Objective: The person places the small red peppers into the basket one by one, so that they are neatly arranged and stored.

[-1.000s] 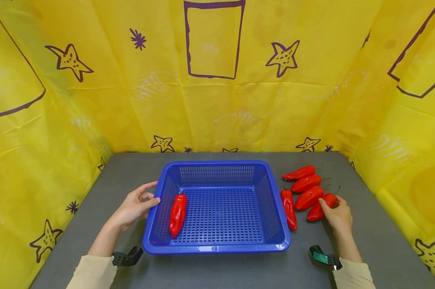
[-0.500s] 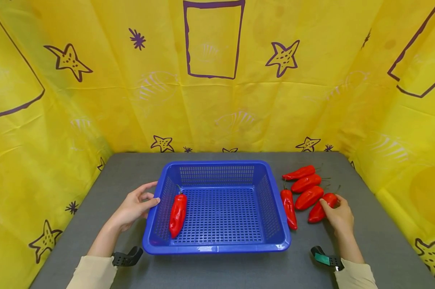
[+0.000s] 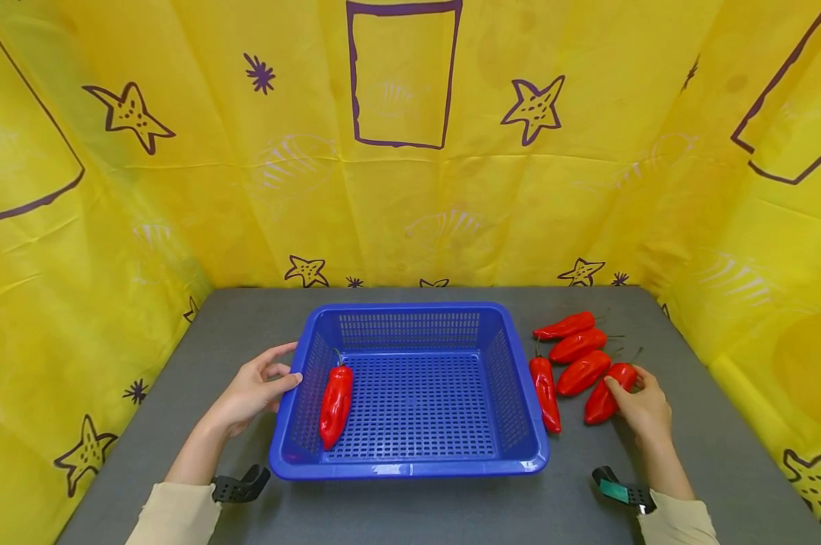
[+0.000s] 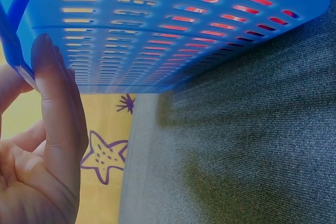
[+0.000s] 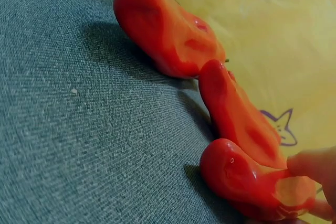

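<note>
My left hand (image 3: 257, 390) grips the left rim of a blue plastic basket (image 3: 410, 469), thumb over the edge and fingers beneath it. In the left wrist view, the fingers (image 4: 56, 114) lie against the basket's slotted wall (image 4: 126, 35). One red pepper (image 3: 336, 406) lies inside along the left wall, stem toward the back. To the right of the basket, my right hand (image 3: 645, 409) pinches another red pepper (image 3: 608, 395) near its stem end, between thumb and fingers. In the right wrist view this pepper (image 5: 247, 179) lies low over the cloth; whether it touches is unclear.
Several more red peppers lie between the basket and my right hand, among them a slender pepper (image 3: 545, 395) close along the basket's right side and a pepper (image 3: 583, 373) beside the held one. A grey cloth-covered table (image 3: 247, 322) is enclosed by yellow patterned curtains (image 3: 410, 219).
My right hand has shifted slightly to the right and toward me with the pinched pepper, widening the gap to the neighbouring pepper. The left hand and basket have stayed still.
</note>
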`<action>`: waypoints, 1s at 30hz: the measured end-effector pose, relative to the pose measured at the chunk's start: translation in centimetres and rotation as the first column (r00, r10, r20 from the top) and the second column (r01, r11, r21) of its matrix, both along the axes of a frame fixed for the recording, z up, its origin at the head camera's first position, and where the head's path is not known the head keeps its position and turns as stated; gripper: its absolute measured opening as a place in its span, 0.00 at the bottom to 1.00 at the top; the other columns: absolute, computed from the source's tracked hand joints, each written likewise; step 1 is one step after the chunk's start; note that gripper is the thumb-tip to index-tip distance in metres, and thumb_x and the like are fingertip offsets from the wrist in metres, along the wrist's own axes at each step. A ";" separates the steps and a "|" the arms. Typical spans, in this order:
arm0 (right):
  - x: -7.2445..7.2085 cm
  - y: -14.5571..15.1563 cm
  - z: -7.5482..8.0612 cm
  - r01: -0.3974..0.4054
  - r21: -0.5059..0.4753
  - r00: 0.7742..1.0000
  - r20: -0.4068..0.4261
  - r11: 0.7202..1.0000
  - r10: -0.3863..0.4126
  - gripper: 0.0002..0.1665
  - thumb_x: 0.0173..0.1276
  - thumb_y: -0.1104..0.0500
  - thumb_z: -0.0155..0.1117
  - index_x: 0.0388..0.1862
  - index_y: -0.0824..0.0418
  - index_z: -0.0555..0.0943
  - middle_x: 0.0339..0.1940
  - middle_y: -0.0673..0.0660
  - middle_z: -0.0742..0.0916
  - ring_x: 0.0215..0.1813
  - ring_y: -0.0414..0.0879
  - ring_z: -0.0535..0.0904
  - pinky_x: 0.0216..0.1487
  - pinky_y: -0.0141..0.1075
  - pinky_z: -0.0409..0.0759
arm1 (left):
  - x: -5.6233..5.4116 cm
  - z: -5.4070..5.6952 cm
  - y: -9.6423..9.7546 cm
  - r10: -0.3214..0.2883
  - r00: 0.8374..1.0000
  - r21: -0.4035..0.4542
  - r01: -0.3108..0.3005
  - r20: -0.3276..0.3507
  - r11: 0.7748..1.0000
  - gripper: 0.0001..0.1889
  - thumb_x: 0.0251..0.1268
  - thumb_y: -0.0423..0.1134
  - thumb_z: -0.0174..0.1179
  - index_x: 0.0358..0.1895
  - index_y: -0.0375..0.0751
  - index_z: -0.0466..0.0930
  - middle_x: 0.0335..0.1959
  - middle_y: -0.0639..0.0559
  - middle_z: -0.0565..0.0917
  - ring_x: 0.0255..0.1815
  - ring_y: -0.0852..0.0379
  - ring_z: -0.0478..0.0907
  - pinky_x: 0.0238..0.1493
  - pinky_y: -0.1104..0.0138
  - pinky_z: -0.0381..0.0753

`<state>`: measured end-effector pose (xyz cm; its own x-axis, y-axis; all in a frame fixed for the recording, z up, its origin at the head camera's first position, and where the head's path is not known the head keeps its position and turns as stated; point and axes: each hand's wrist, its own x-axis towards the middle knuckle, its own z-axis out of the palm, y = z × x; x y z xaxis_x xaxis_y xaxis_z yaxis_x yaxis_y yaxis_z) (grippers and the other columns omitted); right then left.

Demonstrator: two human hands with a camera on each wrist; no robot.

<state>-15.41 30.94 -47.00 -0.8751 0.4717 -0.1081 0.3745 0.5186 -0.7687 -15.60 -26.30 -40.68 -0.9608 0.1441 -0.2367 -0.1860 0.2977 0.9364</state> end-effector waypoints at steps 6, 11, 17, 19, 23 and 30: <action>0.1 0.1 0.2 -0.017 0.044 1.000 0.021 0.999 0.016 0.43 0.65 0.44 0.52 0.68 0.70 0.56 0.60 0.74 0.70 0.56 0.67 0.67 0.41 0.43 0.76 | -0.1 -0.2 0.0 0.014 1.000 -0.007 -0.014 0.007 1.000 0.36 0.59 0.40 0.62 0.69 0.43 0.53 0.39 0.38 0.78 0.32 0.46 0.82 0.33 0.53 0.83; 0.0 0.1 0.8 -0.032 0.064 0.999 0.003 0.997 0.032 0.42 0.65 0.44 0.52 0.69 0.69 0.57 0.61 0.74 0.70 0.58 0.68 0.65 0.53 0.57 0.67 | -0.2 -0.2 0.1 0.016 1.000 -0.019 -0.016 0.010 1.000 0.37 0.59 0.41 0.62 0.69 0.44 0.53 0.40 0.37 0.78 0.33 0.45 0.82 0.34 0.53 0.83; -0.2 0.1 1.5 -0.089 0.101 0.996 0.005 0.991 0.089 0.42 0.66 0.44 0.52 0.68 0.69 0.57 0.61 0.75 0.69 0.58 0.70 0.64 0.55 0.59 0.65 | -0.3 -0.1 0.1 0.012 1.000 -0.017 -0.012 0.014 1.000 0.36 0.60 0.41 0.61 0.69 0.44 0.53 0.40 0.37 0.78 0.33 0.46 0.82 0.34 0.53 0.83; -0.2 0.0 1.7 -0.108 0.117 0.994 0.005 0.987 0.109 0.41 0.66 0.44 0.52 0.68 0.70 0.57 0.61 0.75 0.69 0.58 0.70 0.65 0.55 0.59 0.65 | -0.2 0.0 0.1 0.009 1.000 -0.014 -0.009 0.014 1.000 0.36 0.60 0.41 0.61 0.69 0.44 0.52 0.40 0.37 0.78 0.33 0.46 0.82 0.34 0.53 0.83; -0.3 -0.1 2.1 -0.136 0.134 0.991 -0.003 0.982 0.137 0.41 0.66 0.44 0.52 0.67 0.70 0.58 0.60 0.75 0.70 0.57 0.69 0.66 0.54 0.59 0.67 | -0.2 0.2 0.1 0.005 1.000 -0.006 -0.005 0.015 1.000 0.36 0.60 0.40 0.61 0.70 0.44 0.52 0.40 0.37 0.78 0.33 0.46 0.82 0.34 0.53 0.83; -0.8 -0.4 2.7 -0.177 0.186 0.983 -0.022 0.967 0.184 0.40 0.66 0.44 0.53 0.66 0.71 0.60 0.58 0.74 0.71 0.55 0.68 0.68 0.51 0.58 0.69 | -0.1 0.2 0.0 -0.003 1.000 0.002 0.003 0.011 1.000 0.36 0.61 0.39 0.60 0.70 0.43 0.51 0.39 0.38 0.78 0.33 0.47 0.82 0.33 0.53 0.83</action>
<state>-16.16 30.49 -44.25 -0.9493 0.3145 0.0004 0.2341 0.7074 -0.6669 -15.72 -26.29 -40.53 -0.9576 0.1477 -0.2474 -0.1958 0.2963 0.9348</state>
